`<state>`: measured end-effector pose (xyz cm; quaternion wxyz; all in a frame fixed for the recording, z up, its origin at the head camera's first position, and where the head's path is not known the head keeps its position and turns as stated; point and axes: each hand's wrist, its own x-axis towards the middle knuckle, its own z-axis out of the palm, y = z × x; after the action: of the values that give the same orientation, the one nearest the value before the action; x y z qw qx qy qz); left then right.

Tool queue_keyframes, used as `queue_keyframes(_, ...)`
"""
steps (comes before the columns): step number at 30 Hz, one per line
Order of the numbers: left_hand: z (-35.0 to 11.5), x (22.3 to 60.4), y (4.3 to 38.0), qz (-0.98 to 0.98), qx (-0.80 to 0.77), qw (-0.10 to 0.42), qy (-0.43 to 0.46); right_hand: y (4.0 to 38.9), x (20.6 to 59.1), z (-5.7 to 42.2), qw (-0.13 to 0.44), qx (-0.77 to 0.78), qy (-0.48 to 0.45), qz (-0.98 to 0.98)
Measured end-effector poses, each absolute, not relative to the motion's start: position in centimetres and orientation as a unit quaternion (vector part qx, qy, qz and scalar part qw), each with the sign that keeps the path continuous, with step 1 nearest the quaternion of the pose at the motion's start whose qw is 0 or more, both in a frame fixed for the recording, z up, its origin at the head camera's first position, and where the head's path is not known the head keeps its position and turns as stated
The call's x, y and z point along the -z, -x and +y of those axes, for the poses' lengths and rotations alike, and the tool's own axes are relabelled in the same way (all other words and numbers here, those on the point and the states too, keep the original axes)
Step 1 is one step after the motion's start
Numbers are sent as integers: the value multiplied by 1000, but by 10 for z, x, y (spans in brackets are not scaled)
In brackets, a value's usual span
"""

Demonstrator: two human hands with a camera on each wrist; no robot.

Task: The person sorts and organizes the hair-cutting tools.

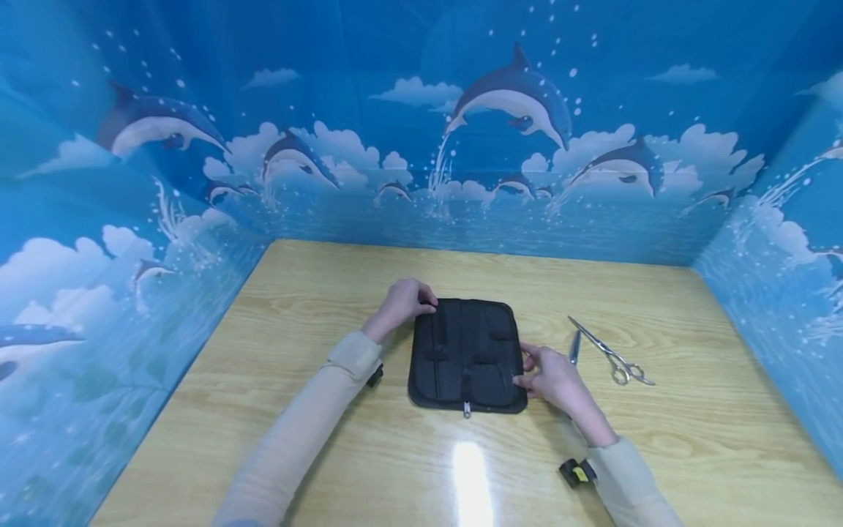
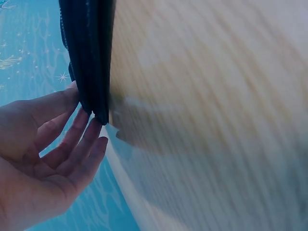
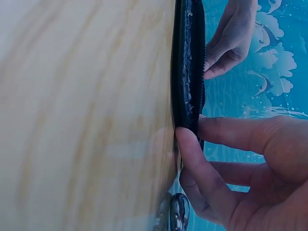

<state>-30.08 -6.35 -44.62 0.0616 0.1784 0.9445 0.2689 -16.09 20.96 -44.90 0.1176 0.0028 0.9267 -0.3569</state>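
Observation:
A black zip case lies unfolded on the table, its inside pockets and straps facing up and a metal zip pull at its near edge. My left hand pinches the far left corner; in the left wrist view that hand has its thumb on one face of the case and fingers behind its edge. On the near right side, my right hand pinches the edge. The right wrist view shows this hand with thumb and a finger on either side of the zipped rim.
Right of the case lie silver scissors, with a second slim metal tool beside them, partly hidden by my right hand. The wood-grain table is bordered by a blue dolphin-print backdrop at the back and sides.

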Motion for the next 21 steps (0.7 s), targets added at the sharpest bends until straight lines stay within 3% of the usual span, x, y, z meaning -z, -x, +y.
queue_keyframes(21, -66, 443, 293, 951, -246, 81, -169, 159, 451, 208, 108, 333, 12, 937)
